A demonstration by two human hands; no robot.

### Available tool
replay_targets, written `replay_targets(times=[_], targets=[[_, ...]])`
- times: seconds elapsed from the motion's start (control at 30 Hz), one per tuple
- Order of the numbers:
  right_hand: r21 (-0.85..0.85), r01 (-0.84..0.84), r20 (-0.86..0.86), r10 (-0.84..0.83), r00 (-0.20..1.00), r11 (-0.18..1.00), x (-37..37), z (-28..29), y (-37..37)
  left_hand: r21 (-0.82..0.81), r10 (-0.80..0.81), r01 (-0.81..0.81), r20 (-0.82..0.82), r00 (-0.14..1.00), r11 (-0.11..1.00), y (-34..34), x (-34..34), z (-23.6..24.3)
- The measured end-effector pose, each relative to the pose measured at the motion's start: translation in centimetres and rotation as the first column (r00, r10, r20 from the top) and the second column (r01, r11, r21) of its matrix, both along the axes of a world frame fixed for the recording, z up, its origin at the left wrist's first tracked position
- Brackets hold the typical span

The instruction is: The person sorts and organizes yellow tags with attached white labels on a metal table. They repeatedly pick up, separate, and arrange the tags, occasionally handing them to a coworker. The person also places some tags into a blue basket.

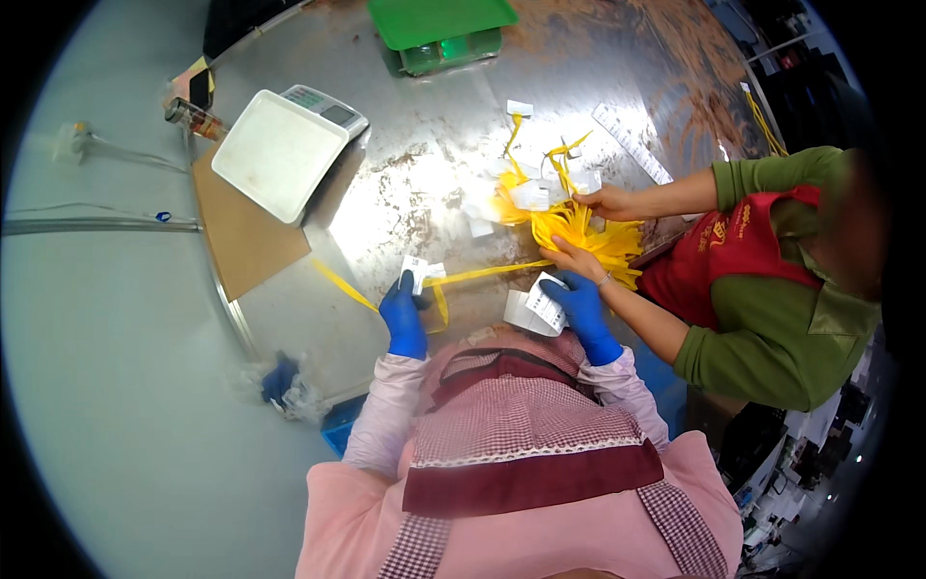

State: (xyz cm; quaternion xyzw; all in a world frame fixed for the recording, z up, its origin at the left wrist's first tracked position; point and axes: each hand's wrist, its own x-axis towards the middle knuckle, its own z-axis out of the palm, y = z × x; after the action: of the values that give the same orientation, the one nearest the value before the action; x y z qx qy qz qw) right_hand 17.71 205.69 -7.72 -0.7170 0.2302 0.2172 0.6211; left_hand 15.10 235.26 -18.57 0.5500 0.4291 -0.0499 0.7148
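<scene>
My left hand [405, 307], in a blue glove, pinches a small white label [415, 266] on a long yellow strip [482, 271] that lies across the steel table and dangles in a loop. My right hand [579, 307], also gloved, grips white printed labels [546, 300], with a loose white flap below them. Just above it, a co-worker's hands [579, 253] hold a large fan of yellow strips [617, 246]; several tagged strips lie beyond.
A white scale [275, 154] stands on cardboard [241, 241] at left, near a jar [198, 121]. A green tray [444, 19] is at the back. The co-worker [772, 318] occupies the right side; a paper strip [632, 145] lies behind. A crumpled blue glove [280, 379] sits lower left.
</scene>
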Motion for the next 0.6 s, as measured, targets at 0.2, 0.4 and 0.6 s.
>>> replay_targets(times=[0.2, 0.4, 0.6], targets=[[0.07, -0.139, 0.03, 0.137, 0.99, 0.988, -0.2, -0.7, -0.2, 0.864, -0.435, 0.332, -0.151, 0.888, 0.378, 0.3, -1.8, -1.9], [-0.013, -0.224, 0.119, 0.224, 0.967, 0.975, 1.0, -0.5, 0.3, 0.716, -0.506, 0.202, 0.237, 0.829, 0.668, -4.8, 6.6, -1.1], [-0.097, -0.265, 0.21, 0.279, 0.937, 0.96, 1.4, -1.2, 0.3, 0.561, -0.561, 0.356, 0.245, 0.791, 0.747, -10.5, 16.5, -5.6]])
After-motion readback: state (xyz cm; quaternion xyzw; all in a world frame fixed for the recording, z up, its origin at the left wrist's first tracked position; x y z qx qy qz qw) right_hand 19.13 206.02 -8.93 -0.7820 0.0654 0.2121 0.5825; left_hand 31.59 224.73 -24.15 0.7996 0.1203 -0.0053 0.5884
